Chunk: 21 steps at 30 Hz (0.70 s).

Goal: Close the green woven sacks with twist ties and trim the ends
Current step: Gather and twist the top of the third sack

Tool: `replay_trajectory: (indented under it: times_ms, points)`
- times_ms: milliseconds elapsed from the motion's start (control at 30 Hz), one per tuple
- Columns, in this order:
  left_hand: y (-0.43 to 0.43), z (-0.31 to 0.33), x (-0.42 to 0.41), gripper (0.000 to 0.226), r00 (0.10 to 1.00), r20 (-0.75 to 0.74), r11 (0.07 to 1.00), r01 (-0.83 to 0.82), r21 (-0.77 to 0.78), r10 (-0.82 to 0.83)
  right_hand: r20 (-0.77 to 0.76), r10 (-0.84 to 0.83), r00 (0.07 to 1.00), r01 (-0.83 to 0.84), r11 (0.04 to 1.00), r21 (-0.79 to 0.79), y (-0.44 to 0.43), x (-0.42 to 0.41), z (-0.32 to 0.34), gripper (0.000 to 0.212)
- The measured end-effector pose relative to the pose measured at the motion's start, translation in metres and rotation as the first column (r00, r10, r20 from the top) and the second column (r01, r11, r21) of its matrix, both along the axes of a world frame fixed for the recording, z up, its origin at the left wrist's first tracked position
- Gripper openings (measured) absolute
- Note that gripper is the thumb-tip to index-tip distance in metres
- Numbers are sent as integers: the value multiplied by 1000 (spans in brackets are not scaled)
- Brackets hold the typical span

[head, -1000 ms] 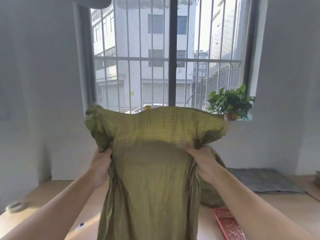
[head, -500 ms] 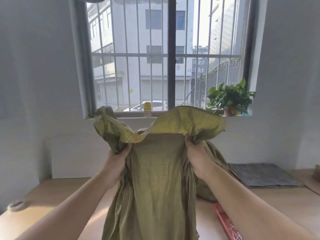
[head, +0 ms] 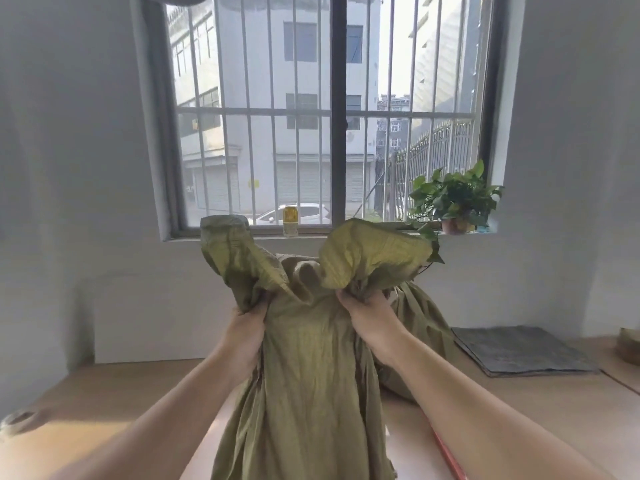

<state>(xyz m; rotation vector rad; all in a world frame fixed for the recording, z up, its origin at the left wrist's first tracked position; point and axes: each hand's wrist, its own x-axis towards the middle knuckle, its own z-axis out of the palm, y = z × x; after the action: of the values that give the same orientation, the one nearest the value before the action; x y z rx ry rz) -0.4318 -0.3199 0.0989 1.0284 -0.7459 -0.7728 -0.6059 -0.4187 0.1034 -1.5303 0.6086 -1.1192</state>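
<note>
A green woven sack [head: 311, 375] stands upright in front of me on the wooden table. My left hand [head: 247, 327] grips the gathered fabric on the left side of its neck. My right hand [head: 369, 315] grips the bunched fabric on the right side. Above both fists the sack's open top flares out in two loose flaps with a dip between them. Behind it, to the right, part of a second green sack [head: 426, 327] shows. No twist tie or cutting tool is visible.
A dark grey folded mat [head: 519, 351] lies at the back right of the table [head: 536, 403]. A red tray edge [head: 450, 459] peeks out under my right forearm. A tape roll [head: 20, 419] sits at the far left. A potted plant [head: 453, 202] and small yellow bottle [head: 290, 220] stand on the windowsill.
Both hands have moved inward and lower, gathering the sack's mouth. The flat, wide top edge has collapsed into two flaps with a dip between them.
</note>
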Motion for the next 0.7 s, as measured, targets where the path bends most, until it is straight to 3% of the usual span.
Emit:
replay_trajectory:
  times_ms: [100, 300, 433, 567, 700]
  points:
    - [1, 0, -1, 21, 999, -32, 1000, 26, -3, -26, -37, -30, 999, 30, 1000, -5, -2, 5, 0, 15]
    - [0, -3, -1, 41, 990, -129, 998, 54, 14, -51, 55, -36, 998, 29, 992, 126, -7, 13, -6, 22]
    - [0, -2, 0, 55, 993, 2, 993, 117, -5, -117, 133, -20, 991, 1, 990, 138, -7, 14, -5, 25]
    - [-7, -1, -6, 38, 993, 106, 998, 50, 44, -55, 100, -46, 994, 42, 998, 40, -2, 17, -4, 19]
    - [-13, 2, -21, 21, 994, 107, 1000, -16, 17, 14, 22, -92, 996, 93, 995, -39, 6, 24, -4, 41]
